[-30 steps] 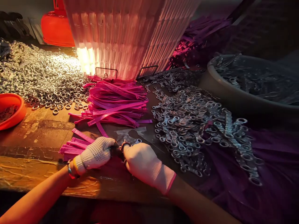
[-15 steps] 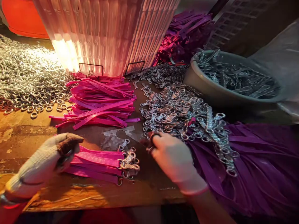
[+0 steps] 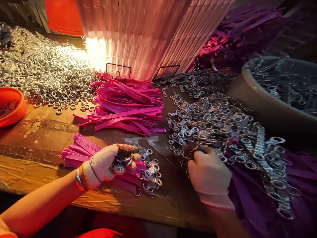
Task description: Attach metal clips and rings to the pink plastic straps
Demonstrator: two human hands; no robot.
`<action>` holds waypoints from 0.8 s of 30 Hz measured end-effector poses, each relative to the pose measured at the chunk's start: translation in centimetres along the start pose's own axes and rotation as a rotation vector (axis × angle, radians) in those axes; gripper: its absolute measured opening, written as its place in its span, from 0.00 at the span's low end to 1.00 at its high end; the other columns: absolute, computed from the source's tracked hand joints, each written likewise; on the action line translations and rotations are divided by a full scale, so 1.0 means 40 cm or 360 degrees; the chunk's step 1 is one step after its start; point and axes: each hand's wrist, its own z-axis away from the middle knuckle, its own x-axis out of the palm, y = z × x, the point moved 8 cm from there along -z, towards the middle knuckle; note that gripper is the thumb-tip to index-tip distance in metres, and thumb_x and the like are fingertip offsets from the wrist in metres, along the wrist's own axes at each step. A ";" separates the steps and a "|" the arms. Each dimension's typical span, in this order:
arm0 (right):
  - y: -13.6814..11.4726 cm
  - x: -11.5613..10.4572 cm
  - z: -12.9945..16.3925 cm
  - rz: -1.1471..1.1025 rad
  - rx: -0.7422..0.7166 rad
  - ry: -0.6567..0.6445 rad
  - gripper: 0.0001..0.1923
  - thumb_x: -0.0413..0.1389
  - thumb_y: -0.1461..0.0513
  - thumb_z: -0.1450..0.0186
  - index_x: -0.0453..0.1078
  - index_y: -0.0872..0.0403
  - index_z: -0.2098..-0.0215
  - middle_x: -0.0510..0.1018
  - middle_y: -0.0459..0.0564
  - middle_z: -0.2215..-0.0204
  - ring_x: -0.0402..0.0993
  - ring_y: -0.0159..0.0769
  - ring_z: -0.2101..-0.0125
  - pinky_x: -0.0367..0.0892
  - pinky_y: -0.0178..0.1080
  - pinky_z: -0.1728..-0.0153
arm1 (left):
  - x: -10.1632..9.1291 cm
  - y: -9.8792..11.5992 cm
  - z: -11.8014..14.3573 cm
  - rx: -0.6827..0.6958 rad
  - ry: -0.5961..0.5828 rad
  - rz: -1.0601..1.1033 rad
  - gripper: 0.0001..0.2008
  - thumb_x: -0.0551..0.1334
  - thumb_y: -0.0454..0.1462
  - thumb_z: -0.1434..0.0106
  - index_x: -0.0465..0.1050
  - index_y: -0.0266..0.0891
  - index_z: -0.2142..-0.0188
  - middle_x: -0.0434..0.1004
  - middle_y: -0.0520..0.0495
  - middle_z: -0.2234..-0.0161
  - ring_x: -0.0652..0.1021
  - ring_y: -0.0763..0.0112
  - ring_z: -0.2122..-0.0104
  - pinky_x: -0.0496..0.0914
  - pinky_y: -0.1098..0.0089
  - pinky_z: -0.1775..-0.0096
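From my remote seat I look down on two gloved hands over a worn wooden counter (image 3: 37,132). The left hand (image 3: 106,165) is palm up, its fingers curled around a few small metal rings (image 3: 123,161), the stained thumb lying across the top. The right hand (image 3: 210,173) shows me its back. Its fingers are bent and a dark loop shows beside them; whether they grip anything else I cannot tell.

What matters most here is the line between the two hands. A bundle of pink straps (image 3: 85,147) lies beneath the left fingers, its long axis running left to right with a slight slant toward the near edge. The ends carrying metal fittings (image 3: 153,172) lie just right of the left fingers, in the gap between the hands, so the left hand is the nearer one to the bundle. I cannot tell whether the left fingers press on the straps.

The right fingers are at the near left border of a pile of linked metal clips (image 3: 208,115), which spreads beyond them and to their right. The right hand is by far the nearer to this pile. Beyond the left fingers, a second heap of pink straps (image 3: 128,102) also lies roughly left to right, well apart from them.
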 end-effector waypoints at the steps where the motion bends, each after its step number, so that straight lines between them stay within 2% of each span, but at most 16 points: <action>1: 0.005 0.003 0.001 -0.0020 0.0010 0.0029 0.13 0.47 0.68 0.36 0.72 0.57 0.73 0.75 0.59 0.56 0.66 0.35 0.73 0.49 0.36 0.78 | -0.002 -0.001 0.005 0.0007 -0.0022 0.0015 0.09 0.63 0.32 0.43 0.74 0.31 0.61 0.77 0.41 0.69 0.74 0.75 0.80 0.50 0.82 0.88; 5: 0.011 0.010 0.000 0.0033 -0.0003 0.0008 0.12 0.47 0.68 0.37 0.72 0.59 0.72 0.75 0.65 0.57 0.69 0.40 0.71 0.55 0.38 0.75 | -0.005 0.002 0.020 0.0081 -0.0064 0.0076 0.11 0.60 0.30 0.44 0.73 0.31 0.60 0.75 0.41 0.68 0.74 0.75 0.81 0.52 0.82 0.88; 10: -0.008 -0.002 0.006 0.0159 -0.0018 -0.0219 0.12 0.48 0.68 0.38 0.73 0.63 0.68 0.75 0.68 0.63 0.72 0.45 0.72 0.58 0.40 0.75 | -0.007 0.004 0.027 0.0174 0.0009 0.0131 0.08 0.58 0.28 0.43 0.69 0.34 0.63 0.74 0.46 0.69 0.68 0.82 0.85 0.50 0.84 0.89; 13: -0.017 -0.006 0.007 0.0181 0.0055 -0.0407 0.11 0.49 0.68 0.39 0.73 0.63 0.66 0.74 0.66 0.64 0.74 0.45 0.70 0.59 0.39 0.76 | -0.003 -0.009 0.028 0.0150 -0.0038 0.0109 0.03 0.59 0.33 0.38 0.68 0.35 0.66 0.75 0.46 0.71 0.69 0.81 0.85 0.51 0.83 0.89; 16: -0.015 -0.005 -0.004 0.0212 0.0147 -0.0551 0.11 0.49 0.69 0.39 0.73 0.63 0.64 0.74 0.65 0.63 0.75 0.46 0.67 0.59 0.38 0.76 | 0.001 -0.017 0.032 0.0144 -0.0114 0.0040 0.09 0.59 0.39 0.36 0.70 0.34 0.65 0.73 0.47 0.74 0.69 0.80 0.85 0.52 0.82 0.89; 18: -0.012 0.000 -0.016 0.0201 0.0173 -0.0612 0.12 0.49 0.68 0.39 0.73 0.63 0.62 0.75 0.65 0.63 0.75 0.46 0.67 0.59 0.38 0.75 | 0.004 -0.017 0.037 0.0144 -0.0150 0.0022 0.10 0.59 0.40 0.35 0.71 0.33 0.63 0.71 0.50 0.77 0.68 0.80 0.86 0.52 0.83 0.89; 21: -0.005 0.009 -0.027 0.0169 0.0181 -0.0666 0.12 0.49 0.67 0.38 0.72 0.63 0.62 0.76 0.64 0.67 0.74 0.46 0.67 0.58 0.39 0.75 | 0.005 -0.018 0.044 0.0106 -0.0177 0.0084 0.09 0.56 0.37 0.34 0.71 0.34 0.61 0.68 0.52 0.79 0.66 0.80 0.87 0.52 0.83 0.90; 24: -0.005 0.014 -0.030 0.0175 0.0080 -0.0586 0.09 0.50 0.66 0.39 0.71 0.61 0.65 0.75 0.62 0.67 0.72 0.46 0.65 0.58 0.38 0.73 | 0.002 -0.022 0.044 0.0080 -0.0188 0.0130 0.06 0.57 0.36 0.36 0.70 0.35 0.64 0.68 0.52 0.79 0.66 0.80 0.87 0.50 0.83 0.90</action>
